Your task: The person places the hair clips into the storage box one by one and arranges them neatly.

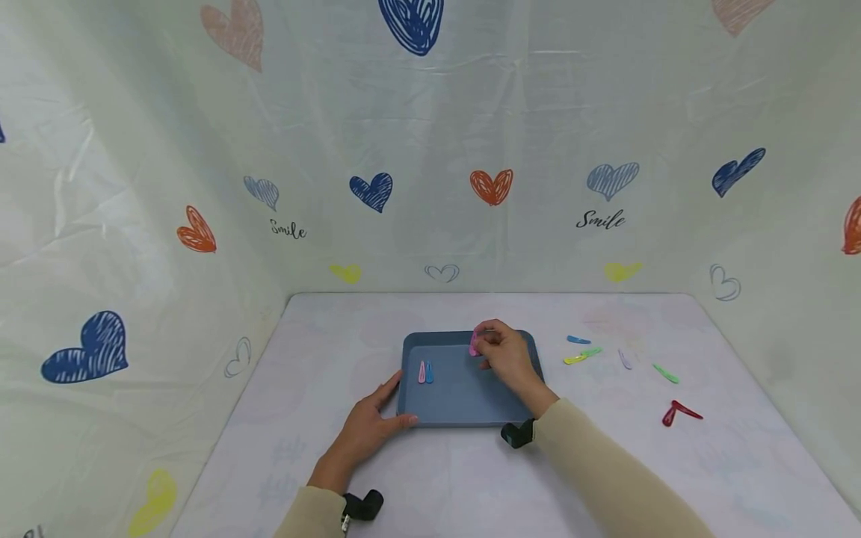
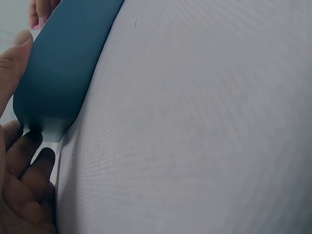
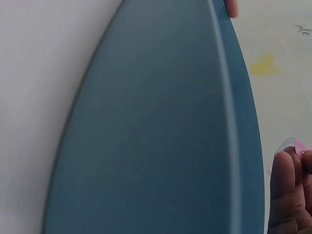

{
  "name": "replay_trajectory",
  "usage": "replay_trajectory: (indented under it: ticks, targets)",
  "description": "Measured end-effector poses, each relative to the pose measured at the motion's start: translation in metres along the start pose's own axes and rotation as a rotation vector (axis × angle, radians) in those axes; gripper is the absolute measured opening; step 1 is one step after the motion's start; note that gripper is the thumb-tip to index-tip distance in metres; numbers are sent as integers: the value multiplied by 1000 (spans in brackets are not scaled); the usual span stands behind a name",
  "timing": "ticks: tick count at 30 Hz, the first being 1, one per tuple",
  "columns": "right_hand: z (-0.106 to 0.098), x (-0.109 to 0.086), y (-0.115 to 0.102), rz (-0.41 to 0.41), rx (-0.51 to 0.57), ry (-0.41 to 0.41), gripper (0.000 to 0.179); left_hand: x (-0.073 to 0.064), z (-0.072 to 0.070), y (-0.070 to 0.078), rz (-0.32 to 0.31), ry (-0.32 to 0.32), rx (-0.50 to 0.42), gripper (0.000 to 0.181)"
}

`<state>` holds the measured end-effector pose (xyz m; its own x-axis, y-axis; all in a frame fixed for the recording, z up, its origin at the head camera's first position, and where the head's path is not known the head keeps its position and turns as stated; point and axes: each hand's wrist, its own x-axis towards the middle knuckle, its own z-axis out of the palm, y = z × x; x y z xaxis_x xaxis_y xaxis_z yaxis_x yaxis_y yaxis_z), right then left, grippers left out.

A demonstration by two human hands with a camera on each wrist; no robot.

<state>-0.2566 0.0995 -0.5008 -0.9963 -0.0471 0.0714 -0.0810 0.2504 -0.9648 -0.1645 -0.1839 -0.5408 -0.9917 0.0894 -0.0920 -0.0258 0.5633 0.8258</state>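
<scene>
In the head view, a blue-grey tray [image 1: 471, 415] lies on the table. My left hand [image 1: 366, 427] holds its near left corner, thumb along the front rim and fingers against the left side. The left wrist view shows that thumb [image 2: 17, 61] at the tray wall [image 2: 63, 63]. Over the tray's far right part, my right hand [image 1: 504, 356] pinches a pink hair clip [image 1: 474, 344] between thumb and fingers. A pink hair clip [image 1: 421, 372] and a blue hair clip [image 1: 429, 372] lie side by side in the tray's left half.
Right of the tray lie a blue clip [image 1: 578, 339], a yellow clip [image 1: 575, 359] touching a green clip [image 1: 593, 352], a pale purple clip [image 1: 625, 360], another green clip [image 1: 666, 373] and two red clips [image 1: 669, 415]. A heart-patterned sheet [image 1: 538, 246] hangs behind the table.
</scene>
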Motion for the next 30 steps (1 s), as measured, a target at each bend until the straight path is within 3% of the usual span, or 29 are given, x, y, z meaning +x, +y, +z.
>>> replay_trajectory:
  ticks: [6,14,30]
  targets:
    - [23,2,-7,18,-49,-27,17,0,-1,0,-3,-1,13,96]
    - [46,5,-2,-29,-171,-50,13,2,-1,-2,8,-1,16,95]
    - [65,-1,7,-59,-335,-90,11,1,-2,-1,-3,-9,7,93]
